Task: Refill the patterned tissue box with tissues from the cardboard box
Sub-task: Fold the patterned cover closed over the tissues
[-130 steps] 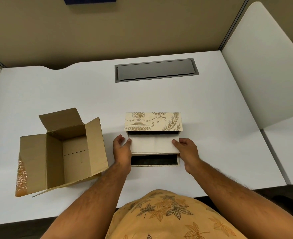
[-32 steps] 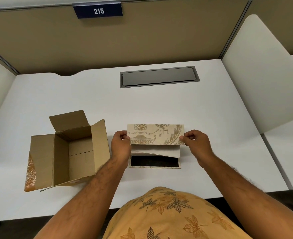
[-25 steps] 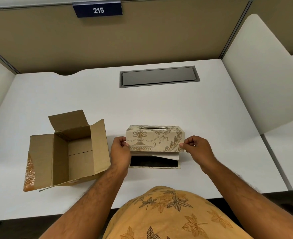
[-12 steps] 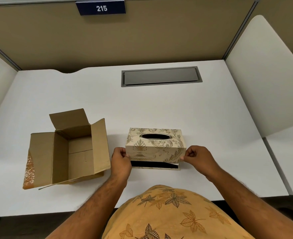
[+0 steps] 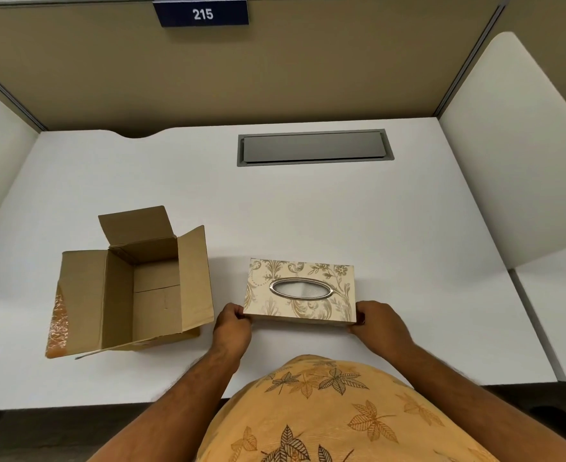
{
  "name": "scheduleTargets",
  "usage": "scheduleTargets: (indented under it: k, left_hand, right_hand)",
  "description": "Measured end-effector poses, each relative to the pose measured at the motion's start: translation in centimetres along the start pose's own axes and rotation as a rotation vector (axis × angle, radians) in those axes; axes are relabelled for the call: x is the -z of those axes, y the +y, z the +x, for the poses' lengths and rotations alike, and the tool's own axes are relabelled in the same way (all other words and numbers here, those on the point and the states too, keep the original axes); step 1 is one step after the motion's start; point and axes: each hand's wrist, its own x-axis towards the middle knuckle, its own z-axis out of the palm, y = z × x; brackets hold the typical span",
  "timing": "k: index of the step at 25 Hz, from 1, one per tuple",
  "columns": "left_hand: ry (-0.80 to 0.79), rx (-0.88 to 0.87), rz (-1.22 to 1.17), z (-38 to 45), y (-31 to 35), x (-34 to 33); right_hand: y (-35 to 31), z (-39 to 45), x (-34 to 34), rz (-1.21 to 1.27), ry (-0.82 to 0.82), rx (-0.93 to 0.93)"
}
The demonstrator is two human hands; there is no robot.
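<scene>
Nearest the camera, a person in an orange leaf-print shirt (image 5: 325, 411) is reaching both bare forearms out over the white desk (image 5: 308, 211). The left hand (image 5: 233, 325) is pinching the near left corner of the cream, gold-patterned rectangular tissue box (image 5: 300, 290), thumb on the top edge and fingers curled underneath or against the end, while the right hand (image 5: 380, 323) is gripping the near right corner in the same closed way. The box is sitting flat on the desk between the two hands, its top facing up, with the silver-rimmed oval slot (image 5: 300, 289) showing pale material inside that looks like tissue. Judging from this, the refill itself is looking finished and the step in hand is settling the closed box upright in place; the next move is probably calling for letting go at both corners, and perhaps teasing the first tissue up through the slot, which would need a light pinch so the sheet is not tearing. Just beside the left hand, to the left, the open brown cardboard box (image 5: 131, 288) is lying with its flaps spread and its inside appearing empty, not touching the patterned box. Further back, a grey recessed metal cable hatch (image 5: 313, 148) is sitting flush in the desk, well apart from both boxes, and beyond it a tan partition wall is carrying a dark blue number plate (image 5: 201, 13) reading 215.
</scene>
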Motion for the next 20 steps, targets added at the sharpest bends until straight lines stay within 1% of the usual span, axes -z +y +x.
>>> scheduleTargets:
  k: [5,10,14,20]
  left_hand:
    - [-0.025,0.004,-0.005,-0.1,-0.3,-0.1]
    - [-0.087,0.003,-0.032,-0.3,0.0,0.2]
    - [-0.167,-0.017,-0.041,-0.8,-0.2,0.4]
    - [-0.256,-0.058,-0.058,-0.9,-0.4,1.3]
  right_hand:
    - [0.0,0.0,-0.3,0.002,0.016,0.000]
    - [0.2,-0.7,-0.8,0.013,0.089,0.015]
    - [0.6,-1.3,-0.8,-0.001,0.136,-0.027]
    - [-0.1,-2.3,-1.1,0.071,0.177,-0.108]
